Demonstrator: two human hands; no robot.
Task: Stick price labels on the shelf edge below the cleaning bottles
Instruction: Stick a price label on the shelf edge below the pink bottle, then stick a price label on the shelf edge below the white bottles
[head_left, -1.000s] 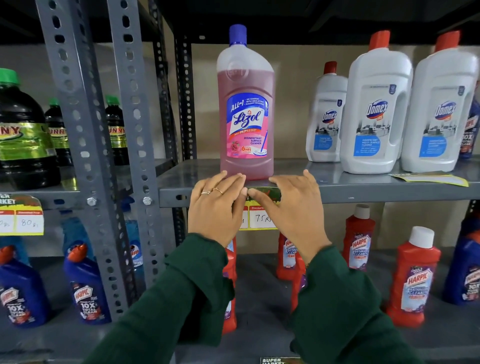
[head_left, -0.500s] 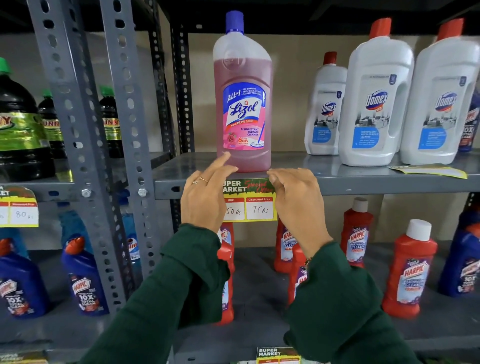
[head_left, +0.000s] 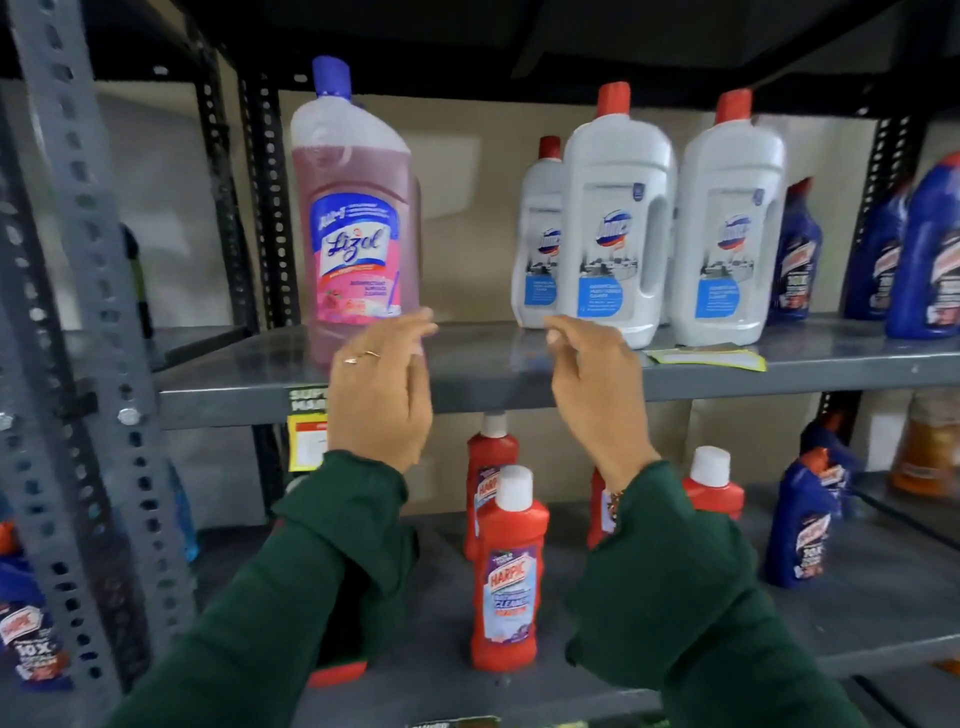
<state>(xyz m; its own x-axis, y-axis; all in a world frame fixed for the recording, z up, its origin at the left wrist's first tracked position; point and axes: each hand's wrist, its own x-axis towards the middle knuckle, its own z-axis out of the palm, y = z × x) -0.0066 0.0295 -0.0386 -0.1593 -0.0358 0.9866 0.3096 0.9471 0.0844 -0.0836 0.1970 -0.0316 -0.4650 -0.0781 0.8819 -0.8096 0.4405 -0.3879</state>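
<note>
A pink Lizol bottle (head_left: 356, 228) stands on the grey shelf (head_left: 727, 382). Below it a yellow price label (head_left: 307, 431) sticks to the shelf edge, half hidden behind my left hand (head_left: 382, 395). My left hand is raised in front of the edge, fingers loosely curled, holding nothing. My right hand (head_left: 597, 395) hovers to the right, below the white Domex bottles (head_left: 618, 228), fingers apart and empty. Loose label sheets (head_left: 704, 357) lie on the shelf by the Domex bottles.
Blue Harpic bottles (head_left: 924, 249) stand at the far right of the same shelf. Red Harpic bottles (head_left: 509, 571) fill the lower shelf beneath my hands. Perforated grey uprights (head_left: 93, 312) rise at the left.
Both hands came off the stuck label and shifted right along the shelf edge. The view swung right, so the Lizol bottle and label now sit left of centre.
</note>
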